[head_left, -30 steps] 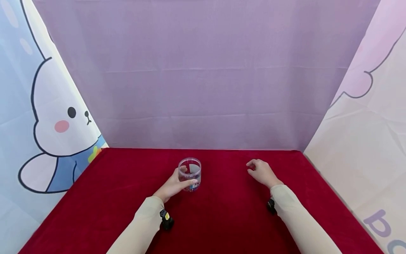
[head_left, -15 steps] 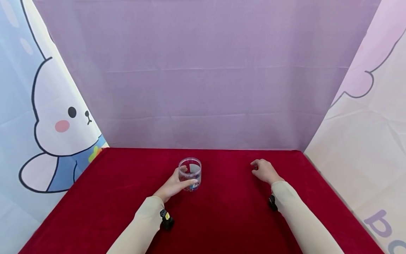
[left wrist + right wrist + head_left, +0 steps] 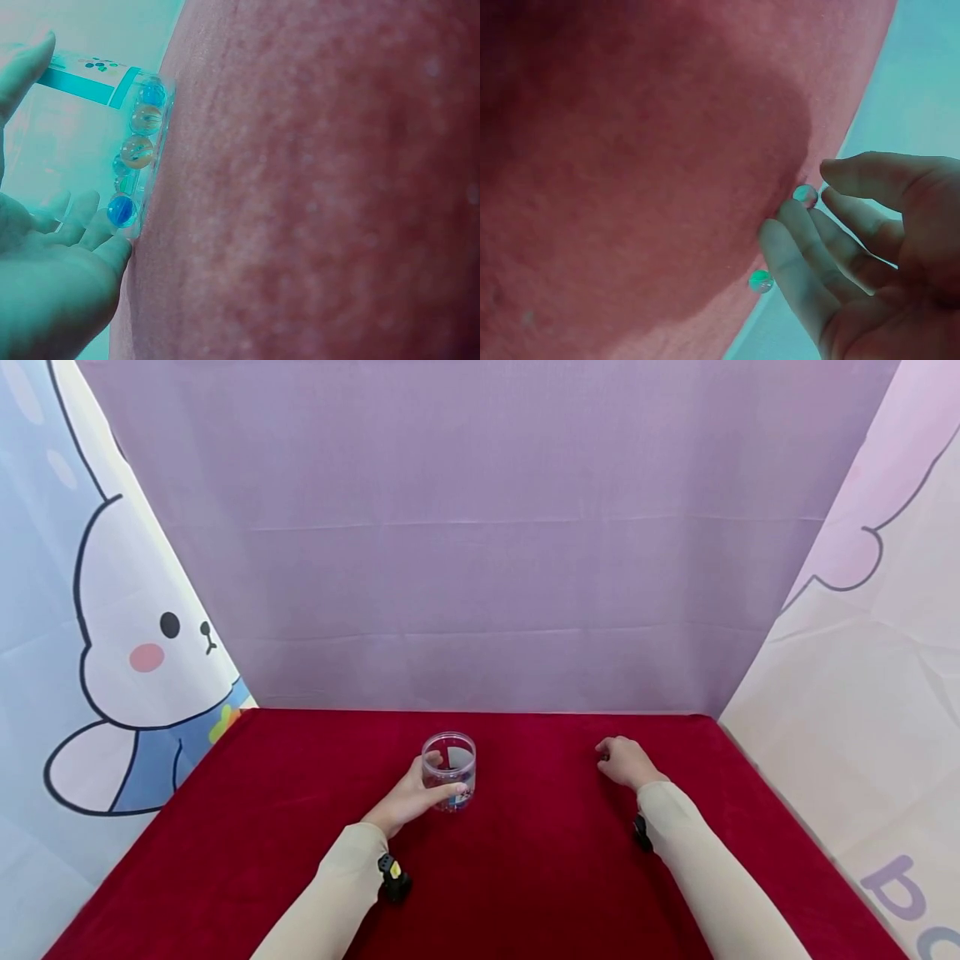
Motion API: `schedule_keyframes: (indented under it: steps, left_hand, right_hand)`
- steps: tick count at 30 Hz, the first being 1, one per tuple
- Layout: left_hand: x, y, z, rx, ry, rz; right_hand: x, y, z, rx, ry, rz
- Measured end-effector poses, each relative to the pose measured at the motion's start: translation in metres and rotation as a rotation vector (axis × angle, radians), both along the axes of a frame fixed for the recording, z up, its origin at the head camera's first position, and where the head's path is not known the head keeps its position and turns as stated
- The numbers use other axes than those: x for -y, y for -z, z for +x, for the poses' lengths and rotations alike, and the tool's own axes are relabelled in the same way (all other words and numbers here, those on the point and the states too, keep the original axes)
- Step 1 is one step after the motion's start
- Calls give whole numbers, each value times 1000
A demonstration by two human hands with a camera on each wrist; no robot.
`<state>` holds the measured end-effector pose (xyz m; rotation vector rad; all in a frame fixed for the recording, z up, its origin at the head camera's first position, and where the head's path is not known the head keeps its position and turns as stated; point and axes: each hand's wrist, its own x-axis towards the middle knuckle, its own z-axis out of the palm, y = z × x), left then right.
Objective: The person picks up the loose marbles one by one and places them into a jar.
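A clear plastic jar [image 3: 448, 771] stands upright on the red cloth [image 3: 540, 868], left of the middle. My left hand [image 3: 411, 797] grips its side, thumb in front and fingers behind. In the left wrist view the jar [image 3: 90, 142] holds several glass marbles [image 3: 136, 150] at its bottom, with my left hand [image 3: 52, 292] around it. My right hand [image 3: 626, 762] rests on the cloth to the right, fingers curled down. In the right wrist view my right hand [image 3: 870, 240] pinches a small marble [image 3: 805, 195] between thumb and forefinger tips. A second marble [image 3: 760, 281] lies loose beside the fingers.
A purple backdrop [image 3: 480, 568] closes the far edge of the table. A rabbit-print curtain [image 3: 112, 635] hangs at the left and a pale one [image 3: 862, 677] at the right. Bare red cloth lies between my two hands.
My right hand has moved a little to the right and settled lower onto the cloth. My left hand and the jar have stayed still.
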<state>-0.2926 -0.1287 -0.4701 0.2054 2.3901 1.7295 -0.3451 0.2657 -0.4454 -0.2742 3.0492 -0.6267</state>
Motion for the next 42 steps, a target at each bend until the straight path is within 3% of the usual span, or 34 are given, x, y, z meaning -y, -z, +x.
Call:
schedule_keyframes:
  steps: [13, 42]
  left_hand:
    - [-1, 2, 0, 5, 7, 10]
    - [0, 3, -1, 15, 3, 20]
  right_hand:
    - [2, 3, 3, -7, 26, 63]
    - [10, 3, 14, -35, -22, 20]
